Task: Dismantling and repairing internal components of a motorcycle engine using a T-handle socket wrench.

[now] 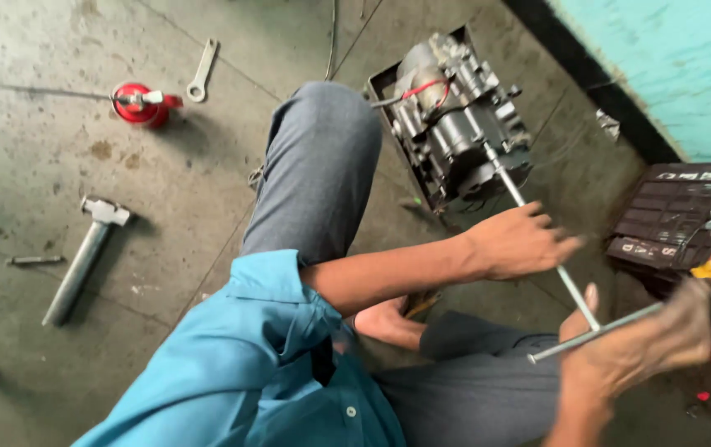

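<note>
Head view: the person sits on the concrete floor (57, 389), one knee raised, with a T-wrench (537, 232) run into a small engine (455, 124) that lies in a dark tray just beyond the knee. The wrench's long shaft runs from the engine back toward the body, ending in a crossbar.

The left hand (517, 244) rests on the shaft about midway, fingers loosely curled round it, steadying rather than clamping. The right hand (637, 348) is blurred; its grip is closed on the crossbar at the near end.

How far along: the wrench is seated on something in the engine, whose cover looks already off, with red wire and inner parts exposed. Whether the fastener is coming out or going in cannot be told. The engine looks otherwise whole, so much of the job seems left.

Around: a hammer (82, 261) and a short rod (34, 260) lie well apart to the left, a red can (142, 105) and a spanner (201, 71) farther off. A dark tool case (674, 215) sits near the right hand, by the teal wall (678, 58). The raised knee crowds the engine, and the case stands close to the crossbar's swing.
</note>
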